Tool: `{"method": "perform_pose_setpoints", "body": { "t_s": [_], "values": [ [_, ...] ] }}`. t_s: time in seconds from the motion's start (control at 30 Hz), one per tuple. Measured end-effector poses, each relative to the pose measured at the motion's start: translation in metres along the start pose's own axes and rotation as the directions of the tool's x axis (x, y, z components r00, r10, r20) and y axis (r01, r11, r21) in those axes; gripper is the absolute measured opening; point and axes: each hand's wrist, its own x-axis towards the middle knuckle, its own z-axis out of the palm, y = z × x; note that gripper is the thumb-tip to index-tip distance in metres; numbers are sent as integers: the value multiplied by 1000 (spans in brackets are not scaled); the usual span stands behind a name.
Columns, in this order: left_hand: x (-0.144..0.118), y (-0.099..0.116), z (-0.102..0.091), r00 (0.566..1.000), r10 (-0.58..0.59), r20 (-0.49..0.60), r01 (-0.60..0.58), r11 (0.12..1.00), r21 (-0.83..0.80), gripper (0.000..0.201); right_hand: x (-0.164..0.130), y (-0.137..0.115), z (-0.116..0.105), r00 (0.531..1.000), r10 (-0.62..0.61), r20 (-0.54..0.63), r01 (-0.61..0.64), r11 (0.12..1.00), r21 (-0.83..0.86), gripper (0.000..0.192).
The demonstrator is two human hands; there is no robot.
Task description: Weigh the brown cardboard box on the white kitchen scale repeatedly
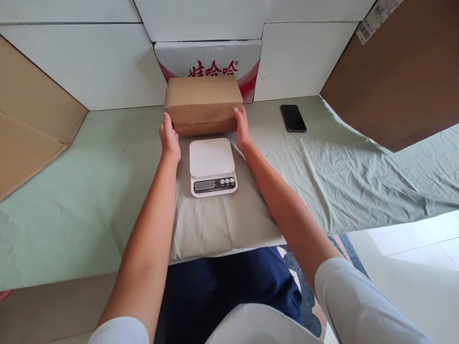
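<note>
A closed brown cardboard box [204, 102] is held between my two hands, behind the scale. My left hand [169, 138] presses on its left end, thumb up along the near corner. At the right end, my right hand [243, 128] grips it with the thumb on the front face; the other fingers are mostly hidden behind the box. Just in front lies a white digital kitchen scale [212, 160] with a bare platform. Its dark display [204, 185] shows no digits that I can make out, and round buttons sit to the right of it.
A black smartphone [293, 118] lies on the green cloth [143, 191] to the right. White boxes [89, 67] line the back, along with a carton with red lettering [208, 52]. Large cardboard pieces stand at the left [32, 119] and right [405, 76].
</note>
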Motion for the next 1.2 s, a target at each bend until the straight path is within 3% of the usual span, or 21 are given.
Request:
{"method": "perform_pose_setpoints", "body": {
  "t_s": [0.1, 0.4, 0.53, 0.6, 0.7, 0.83, 0.97, 1.1, 1.2],
  "values": [
    [-8, -4, 6, 992, -34, -122, 31, 999, -25, 110, -2, 3, -3, 1000, 15, -18, -15, 1000, 4, 118],
    [-8, 0, 3, 990, -100, -98, 97, 995, -32, 102, -8, 10, 1, 999, 42, -10, -42, 999, -5, 96],
    [-12, 8, 9, 970, -175, -169, 162, 983, -88, 78, -10, 10, 1, 997, 78, -24, -78, 997, -2, 100],
    [-14, 12, 10, 969, -192, -157, 177, 979, -105, 68, -11, 9, 1, 996, 89, -30, -89, 996, -1, 90],
    [-16, 12, 8, 976, -180, -126, 168, 981, -101, 69, -13, 9, 0, 995, 95, -33, -95, 995, -12, 73],
    [-13, 9, -1, 988, -142, -68, 138, 989, -59, 81, -9, 17, -3, 996, 78, -32, -79, 996, -28, 86],
    [-7, 13, -23, 988, -111, -111, 113, 994, 11, 96, 4, 30, -19, 989, 70, -130, -80, 994, -71, 112],
    [-2, 20, -49, 985, -104, -138, 118, 988, 98, 117, 12, 39, -39, 981, 96, -170, -112, 990, -84, 105],
    [-3, 23, -52, 982, -136, -133, 151, 982, 110, 106, 12, 40, -43, 980, 115, -164, -128, 989, -70, 101]
  ]
}}
